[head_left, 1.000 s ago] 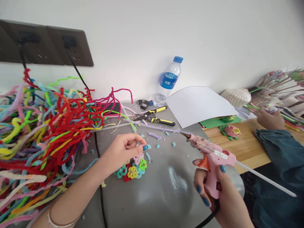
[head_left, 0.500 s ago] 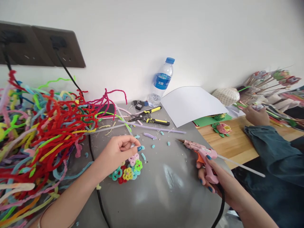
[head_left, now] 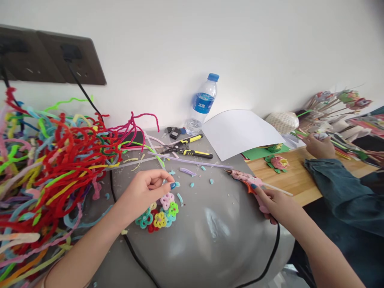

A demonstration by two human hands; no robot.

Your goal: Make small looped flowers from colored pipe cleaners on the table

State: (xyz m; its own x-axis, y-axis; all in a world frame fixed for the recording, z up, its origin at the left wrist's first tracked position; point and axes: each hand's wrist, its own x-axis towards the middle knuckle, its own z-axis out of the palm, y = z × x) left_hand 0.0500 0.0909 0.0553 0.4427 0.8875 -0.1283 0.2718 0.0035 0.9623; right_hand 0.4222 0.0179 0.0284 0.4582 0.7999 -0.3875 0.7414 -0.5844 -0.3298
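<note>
My left hand (head_left: 146, 191) hovers over a cluster of small pipe-cleaner flowers (head_left: 157, 212) on the grey surface (head_left: 210, 236), thumb and forefinger pinched together on something I cannot make out. My right hand (head_left: 274, 202) grips a pink glue gun (head_left: 246, 182) low at the surface's right edge. The gun's nozzle points left and a clear glue stick juts out of its back. A black cord (head_left: 267, 260) trails down from the gun.
A big tangle of coloured pipe cleaners (head_left: 51, 168) fills the left. Yellow-handled pliers (head_left: 187, 150), a water bottle (head_left: 201, 106) and white paper (head_left: 240, 132) lie at the back. Another person's hand (head_left: 319, 147) and blue sleeve (head_left: 339, 188) rest on the wooden table (head_left: 297, 180) at right.
My right hand has lowered the glue gun from mid-air down and away to the right edge of the grey surface. My left hand has stayed pinched over the flowers.
</note>
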